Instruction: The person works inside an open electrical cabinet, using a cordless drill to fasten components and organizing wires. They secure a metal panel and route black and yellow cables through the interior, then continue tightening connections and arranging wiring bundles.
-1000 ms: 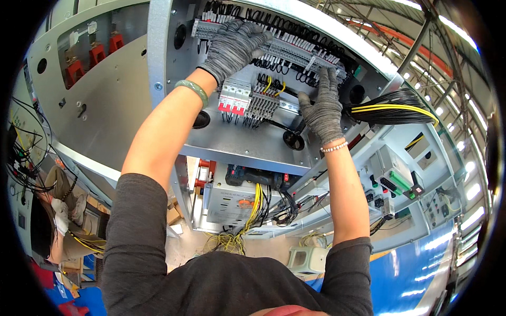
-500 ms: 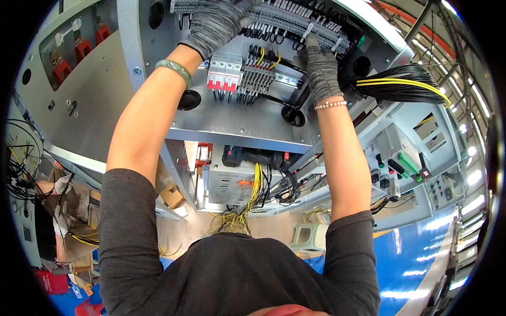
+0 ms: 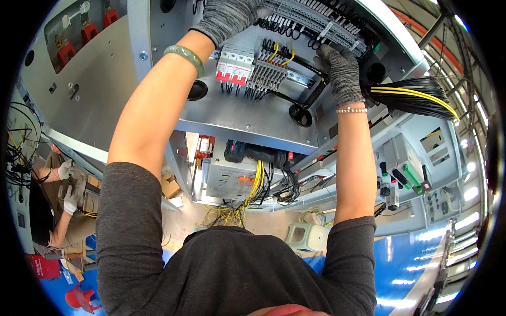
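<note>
My left hand (image 3: 232, 21), in a grey knitted glove, reaches to the left part of a long grey terminal strip (image 3: 305, 20) in a metal cabinet. Its thumb shows, but the upper picture edge cuts off the other fingers. Beneath the strip's right part is my right hand (image 3: 343, 76), gloved alike, fingers bent in beside short black wire loops (image 3: 296, 32); whatever they grip is hidden. Between my arms sit circuit breakers (image 3: 234, 64) with red levers and a smaller terminal block (image 3: 267, 73) with black and yellow wires.
A thick bundle of black and yellow wires (image 3: 414, 100) hangs out to the right. Below the cabinet's front edge lies a dark power tool (image 3: 255, 152). A pale stool (image 3: 307, 236) stands on the floor. At far left, a co-worker's white-gloved hands (image 3: 69, 201) are near cables.
The view has shifted, moving the cabinet rightward and partly upward in the picture. My right fingertips have come slightly down from the terminal strip and bent more. The co-worker's hands and forearms show more.
</note>
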`<state>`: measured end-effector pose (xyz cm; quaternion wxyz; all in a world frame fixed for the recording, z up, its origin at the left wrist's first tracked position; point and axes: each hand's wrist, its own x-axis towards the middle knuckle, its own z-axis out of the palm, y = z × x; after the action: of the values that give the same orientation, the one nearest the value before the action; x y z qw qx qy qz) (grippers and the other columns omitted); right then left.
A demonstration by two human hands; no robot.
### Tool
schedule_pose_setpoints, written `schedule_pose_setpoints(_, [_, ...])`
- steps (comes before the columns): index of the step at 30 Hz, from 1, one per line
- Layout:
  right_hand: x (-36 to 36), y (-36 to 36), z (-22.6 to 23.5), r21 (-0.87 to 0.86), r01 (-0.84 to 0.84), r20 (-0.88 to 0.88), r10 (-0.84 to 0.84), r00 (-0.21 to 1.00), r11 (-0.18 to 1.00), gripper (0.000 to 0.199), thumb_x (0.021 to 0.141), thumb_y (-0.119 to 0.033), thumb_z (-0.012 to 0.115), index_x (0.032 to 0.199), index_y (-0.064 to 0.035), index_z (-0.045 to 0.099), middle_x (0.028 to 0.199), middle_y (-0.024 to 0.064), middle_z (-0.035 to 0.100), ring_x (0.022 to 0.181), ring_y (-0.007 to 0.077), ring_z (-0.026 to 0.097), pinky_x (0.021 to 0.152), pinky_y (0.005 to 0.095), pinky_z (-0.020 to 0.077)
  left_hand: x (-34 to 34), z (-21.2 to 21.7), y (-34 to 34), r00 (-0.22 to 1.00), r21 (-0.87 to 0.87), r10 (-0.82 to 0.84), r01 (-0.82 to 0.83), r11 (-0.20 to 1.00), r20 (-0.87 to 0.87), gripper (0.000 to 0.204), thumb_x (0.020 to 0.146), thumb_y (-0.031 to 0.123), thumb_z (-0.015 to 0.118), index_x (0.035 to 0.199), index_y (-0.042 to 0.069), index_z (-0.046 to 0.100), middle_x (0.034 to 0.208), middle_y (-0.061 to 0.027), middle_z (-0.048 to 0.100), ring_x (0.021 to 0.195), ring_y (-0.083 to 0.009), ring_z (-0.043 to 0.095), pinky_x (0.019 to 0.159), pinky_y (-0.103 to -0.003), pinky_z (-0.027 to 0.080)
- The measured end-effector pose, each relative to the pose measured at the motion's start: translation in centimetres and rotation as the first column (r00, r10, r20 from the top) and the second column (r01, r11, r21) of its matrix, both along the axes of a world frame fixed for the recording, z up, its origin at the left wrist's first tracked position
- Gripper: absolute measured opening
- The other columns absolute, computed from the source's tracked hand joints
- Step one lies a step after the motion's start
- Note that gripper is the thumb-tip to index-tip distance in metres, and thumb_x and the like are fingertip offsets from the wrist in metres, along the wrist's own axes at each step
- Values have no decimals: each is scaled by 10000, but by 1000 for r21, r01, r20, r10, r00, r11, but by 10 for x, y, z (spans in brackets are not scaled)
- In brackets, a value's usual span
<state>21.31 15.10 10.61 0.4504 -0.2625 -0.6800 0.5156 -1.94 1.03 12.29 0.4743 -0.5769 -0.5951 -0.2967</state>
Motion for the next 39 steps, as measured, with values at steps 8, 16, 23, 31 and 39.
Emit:
schedule_pose_setpoints(8, [55,-61,-83,451,-17,249,-107,963,893,436,874,-154,674,1266,4,566,1224,169,639,1121,240,615,980,342,475,2,-2,3,995,-22,93,-94,995,-40,424,839,407,643,1217,215,650,1176,-30,613,1175,-219,518,1038,-430,369])
schedule_pose_setpoints(16, [183,-148,-235,207,-151,525,21,851,967,329,891,-190,673,1168,-19,625,1069,157,675,977,254,663,853,335,519,-26,-9,21,972,48,164,-158,986,-170,470,890,434,603,1333,282,558,1227,-53,577,1171,-263,523,1027,-447,398])
schedule_pose_setpoints(23, [217,-201,-316,-100,-94,412,127,902,991,263,908,-116,630,1142,5,633,1015,132,689,935,203,654,849,330,524,2,0,-8,988,-70,151,-154,986,-42,503,808,411,702,1281,265,607,1193,-62,585,1126,-289,535,1012,-450,406])
schedule_pose_setpoints(31, [206,-221,-317,-69,-137,456,153,876,988,297,913,-202,638,1127,4,643,1072,142,674,993,232,649,905,331,502,14,2,-10,983,-136,184,-181,974,4,506,803,364,718,1284,248,609,1220,-64,584,1150,-290,532,1028,-450,400])
schedule_pose_setpoints(39, [218,-233,-335,-137,-207,380,245,892,969,299,929,-214,633,1139,-2,641,1011,90,671,899,150,633,817,295,513,12,-4,-12,990,-88,139,-140,986,-18,489,814,340,708,1283,254,594,1266,-80,567,1190,-306,526,1039,-450,409])
